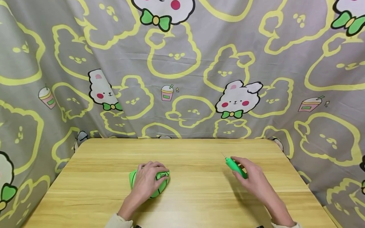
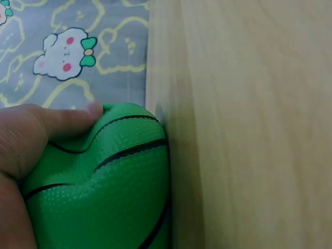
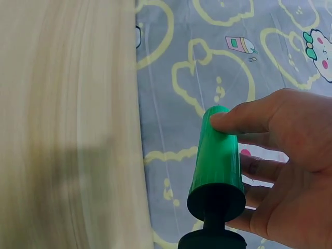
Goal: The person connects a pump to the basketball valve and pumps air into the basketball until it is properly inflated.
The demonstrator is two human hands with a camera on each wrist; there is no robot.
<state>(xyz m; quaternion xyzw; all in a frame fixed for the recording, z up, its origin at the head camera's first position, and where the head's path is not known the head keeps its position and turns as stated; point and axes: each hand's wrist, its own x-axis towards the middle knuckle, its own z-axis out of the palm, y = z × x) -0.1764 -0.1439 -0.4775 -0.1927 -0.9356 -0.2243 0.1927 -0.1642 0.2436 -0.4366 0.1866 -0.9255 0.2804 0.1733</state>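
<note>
A soft, dented green ball (image 1: 160, 189) with black lines lies on the left half of the table. My left hand (image 1: 146, 179) grips it from above, thumb on the near side and fingers over the far side. In the left wrist view the ball (image 2: 114, 181) is caved in near the thumb. Above the table on the right, my right hand (image 1: 255, 177) holds a green hand pump (image 1: 233, 165), its thin needle (image 1: 223, 155) pointing up and left, away from me. The right wrist view shows the pump's black end and handle (image 3: 212, 241).
The wooden table (image 1: 194, 202) has rounded far corners. A grey curtain (image 1: 188, 85) with yellow outlines and white rabbit heads hangs behind it and down both sides.
</note>
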